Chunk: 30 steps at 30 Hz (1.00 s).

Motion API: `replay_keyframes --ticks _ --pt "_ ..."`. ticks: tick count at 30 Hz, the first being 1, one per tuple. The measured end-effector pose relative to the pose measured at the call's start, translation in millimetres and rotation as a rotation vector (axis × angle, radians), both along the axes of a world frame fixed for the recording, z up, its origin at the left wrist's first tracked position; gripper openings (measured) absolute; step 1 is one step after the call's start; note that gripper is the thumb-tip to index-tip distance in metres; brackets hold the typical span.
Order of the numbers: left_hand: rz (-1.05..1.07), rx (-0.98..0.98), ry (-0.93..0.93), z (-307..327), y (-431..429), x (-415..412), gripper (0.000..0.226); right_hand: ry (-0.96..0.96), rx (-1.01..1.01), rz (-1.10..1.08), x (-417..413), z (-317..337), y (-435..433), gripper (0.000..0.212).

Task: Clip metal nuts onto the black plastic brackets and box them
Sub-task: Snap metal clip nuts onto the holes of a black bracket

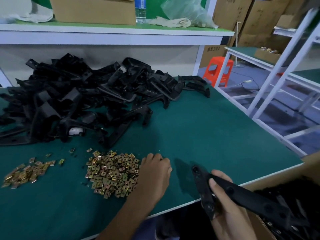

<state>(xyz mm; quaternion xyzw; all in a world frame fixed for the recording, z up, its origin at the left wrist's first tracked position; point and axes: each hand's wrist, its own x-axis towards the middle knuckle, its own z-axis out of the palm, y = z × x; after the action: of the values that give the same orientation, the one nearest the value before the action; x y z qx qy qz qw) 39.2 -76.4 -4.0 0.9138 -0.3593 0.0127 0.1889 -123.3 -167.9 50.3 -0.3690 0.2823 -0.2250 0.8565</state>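
A person sits at a green worktable [199, 127], seen from above through their own eyes. The left hand [154, 170] rests knuckles up at the right edge of a large pile of small brass-coloured metal nuts [112, 172], touching it. Its fingers are curled under, and it cannot be told whether they pinch a nut. The right hand [225, 205] is near the table's front edge, to the right of the left hand. It grips a long black plastic bracket [245, 194], with the thumb lying across the top. The bracket slants from above the table edge down to an open cardboard box [285, 172] at lower right, which holds more black parts. A smaller nut pile [26, 172] lies far left. A big heap of black brackets [78, 97] fills the back of the table, well apart from both hands.
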Motion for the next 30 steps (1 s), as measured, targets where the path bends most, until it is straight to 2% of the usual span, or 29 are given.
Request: replay_keyframes --ticks 3,8,11,13,16,21,25,27,30 --pt "-0.005 -0.016 0.022 3.3 -1.7 -1.2 0.011 -0.018 -0.079 -0.042 3.2 -17.7 -2.6 0.037" --pt "-0.033 -0.139 0.083 3.4 6.4 -2.6 0.004 -0.042 -0.031 -0.057 8.3 -27.8 -8.0 0.045" --pt "-0.027 -0.19 0.079 3.6 13.7 -2.4 0.018 -0.065 -0.024 -0.045 10.2 -30.0 -8.4 0.045" --pt "-0.004 -0.304 0.221 7.0 18.1 -5.0 0.017 -0.055 -0.034 -0.03 11.9 -31.4 -7.5 0.053" --pt "0.063 -0.517 0.576 12.8 23.7 -13.1 0.01 -0.087 -0.009 -0.001 14.6 -30.5 -6.3 0.056" --pt "0.064 -0.632 0.703 20.1 35.9 -24.5 0.018 -0.131 0.005 0.029 23.2 -27.7 -4.0 0.047" --pt "0.046 -0.837 0.968 30.4 44.6 -33.9 0.011 -0.161 0.0 0.058 29.2 -23.8 -0.5 0.052" --pt "0.037 -0.944 1.105 36.7 47.3 -40.1 0.018 -0.17 0.012 0.063 31.8 -22.1 1.6 0.058" --pt "0.058 -1.048 1.177 43.8 49.0 -47.1 0.022 -0.199 0.026 0.061 36.0 -18.8 4.2 0.055"
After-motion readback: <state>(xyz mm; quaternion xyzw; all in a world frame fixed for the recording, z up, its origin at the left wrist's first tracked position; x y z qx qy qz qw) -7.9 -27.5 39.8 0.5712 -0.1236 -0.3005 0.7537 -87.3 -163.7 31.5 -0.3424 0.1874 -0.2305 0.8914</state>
